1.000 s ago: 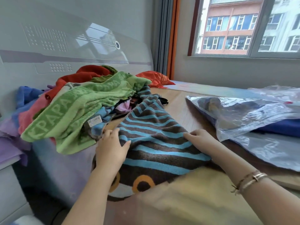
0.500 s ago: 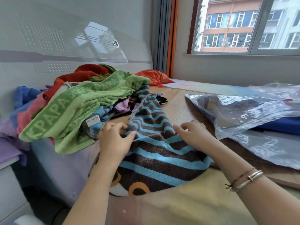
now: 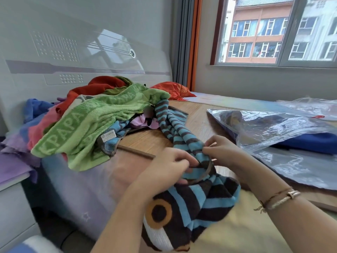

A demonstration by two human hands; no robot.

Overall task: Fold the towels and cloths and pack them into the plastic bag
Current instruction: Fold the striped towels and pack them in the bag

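Brown-and-blue striped towel (image 3: 193, 194) lies bunched at the near edge of the bed surface (image 3: 198, 121), directly in front of the person, with one narrow gathered length running away toward the pile of cloths (image 3: 87, 123) at the left. Left hand (image 3: 169, 165) grips the gathered fabric with fingers curled around it. Right hand (image 3: 224, 152) pinches the same gathered section just beside the left hand, fingers and thumb closed on the cloth; the two hands are nearly touching. A bracelet (image 3: 279, 198) sits on the right wrist. An orange ring pattern is visible on the lower part of the towel. The pile includes a green towel (image 3: 94, 125) on top, lettered along its border, with red, pink, purple and blue cloths under and behind it. The plastic bag (image 3: 284, 136) lies flat at the right, well apart from the pile, with a dark blue cloth (image 3: 313, 143) visible inside it. An orange cloth (image 3: 173, 90) rests farther back near the curtain (image 3: 184, 41).
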